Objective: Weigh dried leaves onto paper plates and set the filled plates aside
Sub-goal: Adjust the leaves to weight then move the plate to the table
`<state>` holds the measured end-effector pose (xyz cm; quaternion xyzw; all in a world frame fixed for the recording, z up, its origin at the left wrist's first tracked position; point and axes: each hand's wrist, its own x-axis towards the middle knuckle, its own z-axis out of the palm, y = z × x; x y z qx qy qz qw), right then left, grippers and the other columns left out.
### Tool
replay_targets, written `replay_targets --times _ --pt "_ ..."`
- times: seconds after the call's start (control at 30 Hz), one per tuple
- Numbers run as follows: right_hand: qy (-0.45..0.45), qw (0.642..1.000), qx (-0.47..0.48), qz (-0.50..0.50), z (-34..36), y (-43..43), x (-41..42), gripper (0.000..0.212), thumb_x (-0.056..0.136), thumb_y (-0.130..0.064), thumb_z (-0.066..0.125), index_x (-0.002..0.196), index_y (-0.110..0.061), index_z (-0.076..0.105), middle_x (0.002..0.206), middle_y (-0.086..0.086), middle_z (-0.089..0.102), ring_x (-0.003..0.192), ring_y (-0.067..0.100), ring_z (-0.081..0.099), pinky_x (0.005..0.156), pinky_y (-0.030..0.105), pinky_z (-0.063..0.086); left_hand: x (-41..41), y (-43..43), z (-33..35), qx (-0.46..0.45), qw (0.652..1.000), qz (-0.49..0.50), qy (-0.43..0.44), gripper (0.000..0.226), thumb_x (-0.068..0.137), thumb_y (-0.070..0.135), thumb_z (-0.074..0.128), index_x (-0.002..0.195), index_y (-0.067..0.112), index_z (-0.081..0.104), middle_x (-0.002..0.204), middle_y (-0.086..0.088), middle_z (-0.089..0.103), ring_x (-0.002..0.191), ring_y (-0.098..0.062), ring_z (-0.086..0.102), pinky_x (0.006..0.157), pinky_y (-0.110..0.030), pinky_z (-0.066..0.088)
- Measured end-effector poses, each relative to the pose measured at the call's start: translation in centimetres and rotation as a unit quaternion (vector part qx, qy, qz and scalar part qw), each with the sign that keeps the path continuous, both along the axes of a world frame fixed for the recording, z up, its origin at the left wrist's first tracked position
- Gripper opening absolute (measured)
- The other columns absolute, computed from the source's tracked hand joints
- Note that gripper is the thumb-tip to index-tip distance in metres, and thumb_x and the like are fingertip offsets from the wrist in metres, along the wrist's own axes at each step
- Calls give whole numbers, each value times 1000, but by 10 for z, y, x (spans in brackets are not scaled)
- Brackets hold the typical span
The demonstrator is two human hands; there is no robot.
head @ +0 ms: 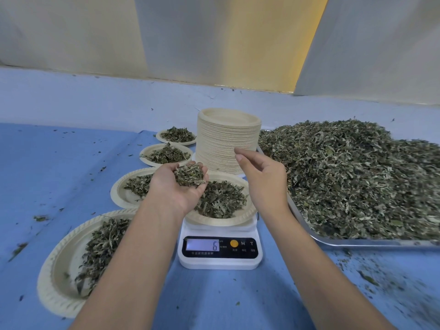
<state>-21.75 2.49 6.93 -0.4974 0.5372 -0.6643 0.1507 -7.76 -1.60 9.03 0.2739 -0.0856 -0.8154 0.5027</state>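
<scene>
Dried leaves [357, 177] lie mostly in a big loose heap on a metal tray [333, 241] at the right of the blue surface [59, 163]. A smaller share sits on the paper plate [214, 221] now on the white scale [220, 260].

Four filled plates [47, 282] are lined up to the left of the scale, running away from the person, so four rounds look finished. The fifth is under way. The left hand [181, 191] is cupped palm up over the plate on the scale, fingers curled round a handful [190, 175] of leaves. The right hand [264, 179] hangs just beside it with loosely curled fingers and nothing visible in them.

A tall stack of empty plates [228, 144] stands behind the scale. With the heap this large, most of the work probably remains.

The scale's lit display shows "6". To its right are an orange button and the letters "M" and "T". Small print, apparently Chinese characters, runs under the display and buttons, too fine to read.
</scene>
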Motion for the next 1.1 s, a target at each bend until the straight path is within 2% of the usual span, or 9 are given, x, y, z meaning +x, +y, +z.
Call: replay_targets --times 0.17,0.3,0.47,0.53,0.63,0.7,0.83,0.93,1.1 --pt "6 1000 10 27 3 1 4 18 89 -8 63 101 -17 73 94 -12 71 90 -2 65 84 16 51 -1 1 1 -14 1000 -12 1 25 97 18 36 103 1 52 94 -17 57 82 -26 56 91 -32 47" --pt "88 992 42 81 5 3 14 24 83 -19 73 104 -28 69 99 -14 68 77 -5 57 73 14 49 -4 4 2 -48 997 -55 -21 25 98 17 36 98 1 54 96 -17 58 90 -26 58 83 -34 50" --pt "184 981 35 46 1 3 22 22 79 -14 76 99 -22 74 93 -12 64 75 0 57 71 12 46 -10 10 3 -85 990 -103 -44 19 97 13 40 102 0 53 106 -20 59 92 -34 62 45 -32 54" --pt "173 984 26 24 1 3 21 16 79 -12 75 93 -20 76 89 -11 67 74 3 60 70 14 48 -12 10 3 -98 988 -111 -44 21 96 8 41 108 -3 54 116 -23 60 96 -35 63 54 -35 56" --pt "146 989 21 10 4 3 19 11 81 -13 73 89 -20 76 84 -15 67 74 1 63 71 13 50 -15 7 0 -86 991 -91 -37 32 96 1 40 124 -9 50 125 -26 57 112 -36 59 86 -38 52" --pt "121 992 22 13 5 3 18 11 82 -12 72 89 -21 75 82 -15 69 74 -1 64 72 15 51 -15 6 -1 -67 995 -74 -31 29 96 -1 40 121 -9 52 125 -26 57 115 -36 57 97 -41 48" --pt "59 998 12 32 7 3 17 16 84 -10 70 86 -26 72 81 -14 71 77 0 66 76 18 53 -14 7 1 -32 998 -54 -29 18 97 -3 40 94 -6 58 106 -23 59 107 -30 59 87 -37 49" --pt "8 999 -12 30 8 3 14 18 84 -8 69 85 -27 70 84 -9 71 82 7 67 81 25 55 -10 6 1 -10 999 -42 -8 17 97 -3 40 97 -6 57 103 -24 57 98 -30 60 88 -37 50" --pt "-27 999 -29 3 9 3 6 15 87 -8 66 87 -24 67 82 -6 70 76 3 66 69 15 49 0 0 3 4 1000 -10 28 16 97 -2 43 95 -6 58 103 -24 55 83 -32 60 79 -37 53"
